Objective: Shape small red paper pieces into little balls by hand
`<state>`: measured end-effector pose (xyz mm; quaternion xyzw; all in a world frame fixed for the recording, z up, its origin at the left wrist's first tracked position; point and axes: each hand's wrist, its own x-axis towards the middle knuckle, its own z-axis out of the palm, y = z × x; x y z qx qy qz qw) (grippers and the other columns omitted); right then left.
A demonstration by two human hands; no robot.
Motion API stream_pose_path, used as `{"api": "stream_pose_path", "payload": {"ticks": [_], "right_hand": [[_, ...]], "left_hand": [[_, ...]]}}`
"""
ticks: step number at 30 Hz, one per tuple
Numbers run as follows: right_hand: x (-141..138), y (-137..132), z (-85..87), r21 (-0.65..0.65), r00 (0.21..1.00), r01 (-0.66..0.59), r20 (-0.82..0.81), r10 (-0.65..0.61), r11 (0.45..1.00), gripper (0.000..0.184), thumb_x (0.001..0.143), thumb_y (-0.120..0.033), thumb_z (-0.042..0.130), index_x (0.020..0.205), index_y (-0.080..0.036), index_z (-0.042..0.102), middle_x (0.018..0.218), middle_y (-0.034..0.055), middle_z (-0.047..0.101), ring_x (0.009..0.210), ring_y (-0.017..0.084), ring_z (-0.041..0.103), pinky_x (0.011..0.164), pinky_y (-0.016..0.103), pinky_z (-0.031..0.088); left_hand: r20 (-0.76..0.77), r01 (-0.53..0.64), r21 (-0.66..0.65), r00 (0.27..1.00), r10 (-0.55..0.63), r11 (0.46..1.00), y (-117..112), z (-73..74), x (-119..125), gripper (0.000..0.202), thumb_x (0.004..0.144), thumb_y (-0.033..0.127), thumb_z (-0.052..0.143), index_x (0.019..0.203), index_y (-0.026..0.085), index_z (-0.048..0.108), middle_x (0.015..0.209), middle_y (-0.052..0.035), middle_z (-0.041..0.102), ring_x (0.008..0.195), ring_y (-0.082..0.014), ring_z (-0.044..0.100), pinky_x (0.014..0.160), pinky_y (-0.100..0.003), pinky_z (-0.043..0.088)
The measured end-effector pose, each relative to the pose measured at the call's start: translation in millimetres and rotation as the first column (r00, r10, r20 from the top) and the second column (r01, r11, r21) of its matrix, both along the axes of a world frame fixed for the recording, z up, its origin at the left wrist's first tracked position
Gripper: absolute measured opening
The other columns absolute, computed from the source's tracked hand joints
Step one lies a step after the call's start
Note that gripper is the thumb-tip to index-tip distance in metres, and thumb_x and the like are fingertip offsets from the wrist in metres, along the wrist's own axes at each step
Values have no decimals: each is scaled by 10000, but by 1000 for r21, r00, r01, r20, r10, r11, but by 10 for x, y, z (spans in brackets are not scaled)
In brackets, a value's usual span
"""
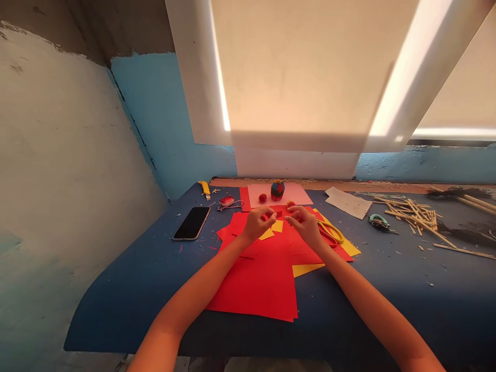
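My left hand (257,223) pinches a small piece of red paper (279,214) between thumb and fingertips. Close by on the right, my right hand (304,224) has its thumb and fingers drawn together; whatever they hold is too small to make out. Both hands hover over large red sheets (259,284). Just below the fingertips lies a small yellow paper piece (277,226). Scissors with yellow and red handles (332,231) rest beside my right wrist. Behind the hands sit a small dark patterned ball-like object (277,190) and two little red balls, one (262,198) on the left, the other (290,204) partly covered.
On the blue table's (127,305) left side are a phone (191,223), a yellow cutter (204,189) and a red object with wire (227,201). To the right lie thin wooden sticks (414,214), a teal-handled tool (378,222) and a pale card (349,202).
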<state>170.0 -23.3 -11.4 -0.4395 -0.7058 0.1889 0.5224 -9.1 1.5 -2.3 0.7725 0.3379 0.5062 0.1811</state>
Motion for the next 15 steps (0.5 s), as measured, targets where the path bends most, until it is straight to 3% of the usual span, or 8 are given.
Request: {"api": "stream_pose_path", "payload": {"ticks": [2, 4, 8, 12, 15], "right_hand": [[-29, -6, -17, 52, 998, 60, 12, -61, 997, 243, 760, -401, 612, 888, -196, 582, 696, 30, 664, 620, 172, 627, 559, 278, 490], [-73, -19, -28, 58, 999, 33, 29, -35, 998, 215, 752, -372, 621, 875, -197, 598, 789, 56, 688, 708, 192, 657, 609, 296, 523], [-140, -28, -52, -5, 997, -78, 20, 78, 997, 281, 752, -338, 623, 993, -198, 590, 913, 76, 690, 855, 213, 661, 687, 324, 553], [-146, -7, -79, -40, 994, -107, -13, 107, 993, 311, 758, -361, 619, 1016, -190, 593, 935, 83, 684, 888, 219, 653, 696, 336, 560], [-143, -1, -86, -68, 982, -176, -79, 170, 982, 333, 759, -372, 618, 1034, -185, 596, 950, 85, 679, 872, 212, 655, 729, 342, 559]], "left_hand": [[8, -107, 32, 994, 107, 994, 6, -10, 8, 179, 774, 246, 504, 635, 155, 570, 618, -4, 603, 568, -96, 529, 522, -189, 400], [-36, -139, 46, 989, 141, 989, 8, -24, 9, 179, 777, 253, 505, 639, 163, 575, 633, -2, 611, 586, -101, 539, 533, -191, 401], [-143, -127, 34, 981, 130, 991, -4, -52, 18, 184, 789, 260, 507, 653, 170, 592, 635, 5, 621, 591, -104, 551, 546, -198, 393], [-183, -126, 41, 974, 131, 991, -19, -63, 31, 189, 792, 278, 525, 662, 168, 607, 651, -2, 636, 595, -109, 556, 571, -214, 390], [-180, -54, -8, 982, 51, 999, -20, -57, 34, 212, 810, 324, 522, 708, 167, 622, 679, -12, 650, 607, -114, 563, 574, -214, 397]]}}
